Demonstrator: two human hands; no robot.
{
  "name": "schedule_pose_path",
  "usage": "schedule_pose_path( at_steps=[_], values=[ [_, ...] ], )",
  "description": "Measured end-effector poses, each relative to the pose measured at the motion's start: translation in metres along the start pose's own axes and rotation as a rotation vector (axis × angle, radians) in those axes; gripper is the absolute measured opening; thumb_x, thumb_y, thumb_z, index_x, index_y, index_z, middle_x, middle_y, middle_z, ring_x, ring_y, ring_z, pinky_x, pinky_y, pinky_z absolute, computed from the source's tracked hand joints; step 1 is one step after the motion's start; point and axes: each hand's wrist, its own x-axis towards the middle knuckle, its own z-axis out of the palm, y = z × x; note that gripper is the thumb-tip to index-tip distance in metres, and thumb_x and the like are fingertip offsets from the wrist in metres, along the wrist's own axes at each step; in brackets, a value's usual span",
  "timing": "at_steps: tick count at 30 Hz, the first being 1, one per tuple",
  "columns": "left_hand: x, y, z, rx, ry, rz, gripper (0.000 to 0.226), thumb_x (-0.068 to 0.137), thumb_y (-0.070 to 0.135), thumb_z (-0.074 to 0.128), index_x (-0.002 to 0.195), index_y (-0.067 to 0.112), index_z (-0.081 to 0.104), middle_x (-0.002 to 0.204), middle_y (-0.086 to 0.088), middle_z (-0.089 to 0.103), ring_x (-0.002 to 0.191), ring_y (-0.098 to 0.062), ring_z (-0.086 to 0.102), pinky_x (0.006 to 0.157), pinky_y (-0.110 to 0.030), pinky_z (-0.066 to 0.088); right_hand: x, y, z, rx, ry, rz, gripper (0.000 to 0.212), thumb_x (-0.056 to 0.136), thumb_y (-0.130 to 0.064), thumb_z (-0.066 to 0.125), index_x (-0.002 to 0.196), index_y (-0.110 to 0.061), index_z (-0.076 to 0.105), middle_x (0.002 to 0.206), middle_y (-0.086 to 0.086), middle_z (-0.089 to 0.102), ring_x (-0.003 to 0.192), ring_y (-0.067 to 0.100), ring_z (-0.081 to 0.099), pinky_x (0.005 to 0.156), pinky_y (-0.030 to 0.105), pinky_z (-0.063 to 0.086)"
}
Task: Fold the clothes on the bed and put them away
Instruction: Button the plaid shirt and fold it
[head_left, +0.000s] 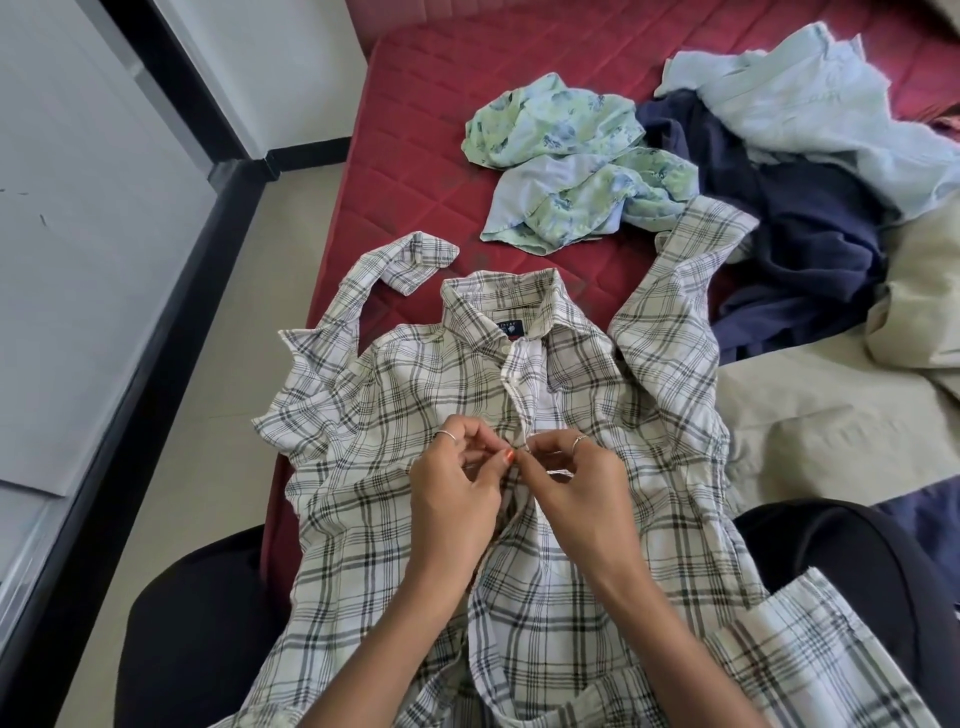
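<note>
Ringed hands (457, 499), black trousers (197, 623).

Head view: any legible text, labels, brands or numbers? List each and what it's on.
Neck label inside the collar of the plaid shirt: dark patch with pale lettering and a small emblem, too small and blurred to read.
No other text, number or sign shows on the floral garment, the navy garment, the pale blue shirt or the red mattress.
</note>
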Motion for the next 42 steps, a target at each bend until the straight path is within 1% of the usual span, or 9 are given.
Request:
schedule_pose_path(
  at_steps=[8, 14, 20, 26, 29, 33, 38, 40, 42],
  values=[
    [0.006, -0.004, -0.003, -0.096, -0.003, -0.011, 0.02, 0.082, 0.001, 0.071, 0.082, 0.017, 0.059, 0.083, 0.004, 0.071, 0.082, -0.002, 0.068, 0.071, -0.011, 0.05, 0.003, 0.007, 0.001, 0.186, -0.074, 0.074, 0.017, 0.095, -0.02, 0.058, 0.091, -0.01, 0.071, 0.077, 0.007, 0.073, 0.07, 0.016, 0.071, 0.075, 0.038, 0.059],
    [0.009, -0.008, -0.001, -0.098, -0.03, -0.025, 0.02, 0.081, 0.006, 0.073, 0.084, 0.021, 0.061, 0.081, 0.004, 0.07, 0.079, -0.006, 0.067, 0.072, -0.017, 0.053, 0.008, 0.01, 0.003, 0.227, -0.131, 0.103, 0.007, 0.091, -0.011, 0.062, 0.085, -0.01, 0.066, 0.074, 0.002, 0.068, 0.067, 0.013, 0.065, 0.07, 0.03, 0.054],
    [0.006, -0.007, -0.003, -0.056, 0.032, -0.03, 0.024, 0.084, 0.006, 0.07, 0.084, 0.029, 0.065, 0.084, 0.008, 0.07, 0.077, -0.001, 0.066, 0.066, -0.012, 0.051, 0.011, 0.009, 0.006, 0.233, -0.188, 0.119, 0.008, 0.093, -0.011, 0.061, 0.092, -0.005, 0.065, 0.079, 0.005, 0.067, 0.07, 0.015, 0.065, 0.079, 0.036, 0.057],
    [-0.001, -0.006, 0.0, -0.073, 0.121, -0.059, 0.014, 0.088, 0.003, 0.064, 0.091, 0.016, 0.068, 0.081, 0.004, 0.069, 0.072, 0.005, 0.064, 0.053, -0.007, 0.047, 0.009, 0.003, 0.012, 0.219, -0.18, 0.156, 0.009, 0.093, -0.01, 0.059, 0.092, -0.002, 0.063, 0.075, 0.007, 0.066, 0.068, 0.018, 0.063, 0.076, 0.044, 0.056],
    [-0.004, -0.004, 0.0, -0.081, 0.156, -0.058, 0.008, 0.091, 0.011, 0.063, 0.094, 0.016, 0.069, 0.082, 0.005, 0.069, 0.073, 0.008, 0.063, 0.054, -0.007, 0.046, 0.007, -0.001, 0.017, 0.129, -0.132, 0.101, 0.009, 0.091, -0.012, 0.06, 0.086, -0.005, 0.062, 0.074, 0.012, 0.067, 0.066, 0.02, 0.062, 0.067, 0.038, 0.056],
    [-0.003, -0.006, -0.001, -0.102, 0.156, -0.094, 0.003, 0.089, 0.02, 0.067, 0.092, 0.02, 0.068, 0.084, 0.008, 0.069, 0.076, 0.0, 0.066, 0.061, -0.012, 0.051, -0.001, -0.005, 0.028, 0.026, -0.048, 0.004, 0.013, 0.093, -0.018, 0.06, 0.083, -0.009, 0.059, 0.068, 0.003, 0.063, 0.054, 0.008, 0.054, 0.05, 0.021, 0.047],
    [0.004, -0.009, -0.007, -0.191, 0.084, -0.273, 0.008, 0.084, 0.028, 0.073, 0.084, 0.019, 0.072, 0.08, 0.004, 0.073, 0.076, -0.007, 0.07, 0.067, -0.021, 0.056, -0.003, -0.001, 0.034, -0.092, -0.001, -0.114, 0.011, 0.095, -0.023, 0.057, 0.089, -0.014, 0.06, 0.085, 0.004, 0.063, 0.07, 0.014, 0.061, 0.059, 0.025, 0.053],
    [0.005, -0.011, -0.009, -0.304, 0.009, -0.412, 0.009, 0.085, 0.021, 0.072, 0.083, 0.013, 0.075, 0.079, -0.002, 0.075, 0.079, -0.014, 0.071, 0.074, -0.027, 0.057, -0.004, 0.001, 0.035, -0.161, -0.013, -0.146, 0.01, 0.096, -0.021, 0.056, 0.09, -0.013, 0.06, 0.089, 0.001, 0.059, 0.073, 0.008, 0.056, 0.062, 0.021, 0.05],
    [0.006, -0.013, -0.01, -0.416, -0.013, -0.547, 0.009, 0.087, 0.013, 0.069, 0.085, 0.006, 0.073, 0.079, -0.007, 0.074, 0.078, -0.018, 0.07, 0.07, -0.026, 0.054, -0.005, 0.004, 0.037, -0.234, -0.024, -0.17, 0.01, 0.095, -0.018, 0.055, 0.088, -0.012, 0.058, 0.089, -0.001, 0.053, 0.074, 0.008, 0.051, 0.065, 0.02, 0.045]
  ],
)
